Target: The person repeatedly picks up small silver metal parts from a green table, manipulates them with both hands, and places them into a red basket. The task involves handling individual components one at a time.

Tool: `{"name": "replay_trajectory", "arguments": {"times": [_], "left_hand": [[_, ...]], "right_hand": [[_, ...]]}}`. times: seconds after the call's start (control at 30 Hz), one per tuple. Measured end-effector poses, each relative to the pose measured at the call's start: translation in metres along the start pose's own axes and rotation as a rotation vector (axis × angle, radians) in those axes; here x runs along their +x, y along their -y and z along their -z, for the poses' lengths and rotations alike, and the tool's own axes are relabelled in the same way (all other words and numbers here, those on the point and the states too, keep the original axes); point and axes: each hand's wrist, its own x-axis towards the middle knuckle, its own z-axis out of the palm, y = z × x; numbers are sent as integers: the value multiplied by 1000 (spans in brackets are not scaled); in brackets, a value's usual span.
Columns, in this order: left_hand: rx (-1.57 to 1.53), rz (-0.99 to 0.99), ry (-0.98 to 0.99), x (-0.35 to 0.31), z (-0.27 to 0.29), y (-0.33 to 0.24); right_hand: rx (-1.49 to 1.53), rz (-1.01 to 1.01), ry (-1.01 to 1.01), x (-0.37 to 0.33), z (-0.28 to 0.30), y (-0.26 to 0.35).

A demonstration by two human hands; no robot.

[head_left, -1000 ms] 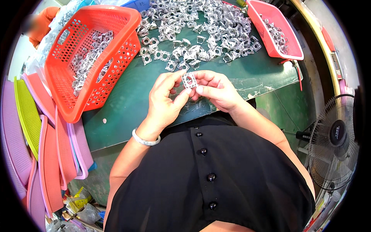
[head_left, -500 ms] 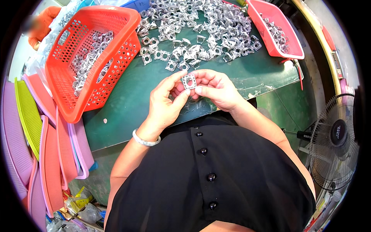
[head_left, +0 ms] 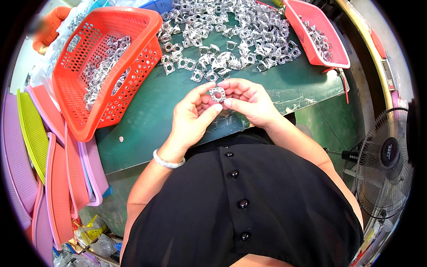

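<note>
A small silvery metal part, squarish with a large round hole, is held up between both hands above the near edge of the green table. My left hand grips its left side with thumb and fingers. From the other side my right hand pinches it, fingers curled behind. Just beyond the hands lies a wide pile of similar metal parts, spread loosely over the table.
At the left a red perforated basket holds more such parts. A pink basket with some stands at the right edge. Stacked coloured baskets are at far left, a fan at right. A person in orange is at upper left.
The metal part has been tilted between my fingers, so its face shows at a different angle. Both hands have barely shifted. The person in orange has moved slightly.
</note>
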Motion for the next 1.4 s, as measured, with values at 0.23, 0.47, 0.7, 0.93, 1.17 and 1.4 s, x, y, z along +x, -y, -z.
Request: {"name": "replay_trajectory", "arguments": {"times": [0.23,0.47,0.7,0.93,1.17,1.4], "left_hand": [[-438,212,-16,0,1,1],[-388,233,-35,-4,10,5],[-455,287,-33,-4,16,2],[-349,357,-148,-7,20,-1],[-300,379,-102,-5,16,2],[-335,375,-91,0,8,-2]], "right_hand": [[-917,497,45,-1,2,6],[-1015,373,-185,18,18,11],[-1514,449,-169,44,22,19],[-1748,428,-80,47,22,16],[-1600,531,-112,39,23,15],[-997,497,-38,25,8,22]]}}
